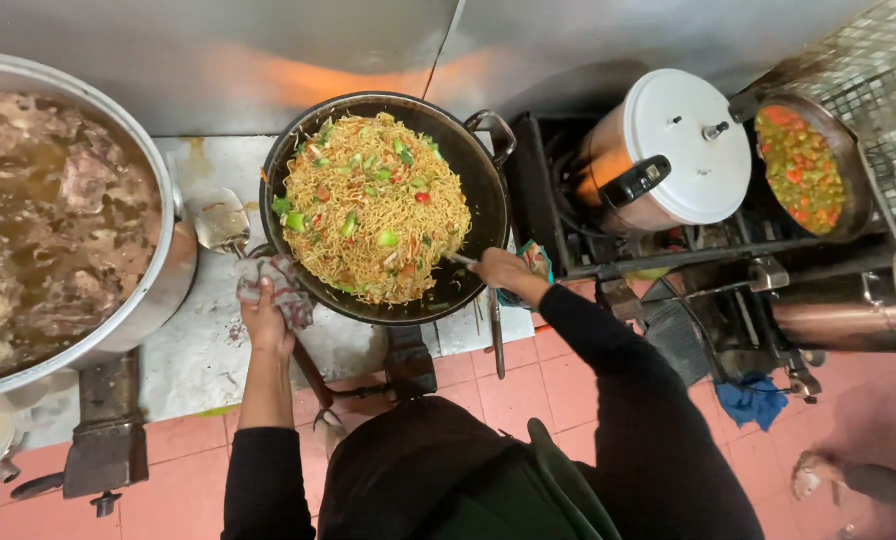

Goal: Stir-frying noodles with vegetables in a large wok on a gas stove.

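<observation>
In the head view, a black wok (473, 190) is seen just above the centre, heaped with yellow fried noodles (373, 205) mixed with green and red vegetable pieces. The left hand (265, 318) is closed around a grey patterned cloth (280, 285), which is pressed against the wok's rim at about eight o'clock. The right hand (503, 272) is clenched on the handle of a metal utensil (460, 260), whose tip is pushed into the noodles at the wok's four o'clock edge; the working end is hidden in the food. A metal ladle (220, 222) is laid just beside the wok at nine o'clock, on a stained white worktop (203, 350).

At nine o'clock of the frame, a very large steel pot (163, 270) of brown broth with chunks of meat is found, well apart from the hands. At two o'clock of the wok, a steel pressure cooker (683, 145) with a pale lid and black handle is set on a dark stove (688, 270). Further toward three o'clock, a small dark pan (853, 190) of chopped orange and green vegetables is tilted against a tiled wall. A blue rag (753, 400) is hung at the stove's lower edge, above the pink tiled floor (508, 395). Another person's foot (818, 470) is glimpsed at five o'clock of the frame.
</observation>
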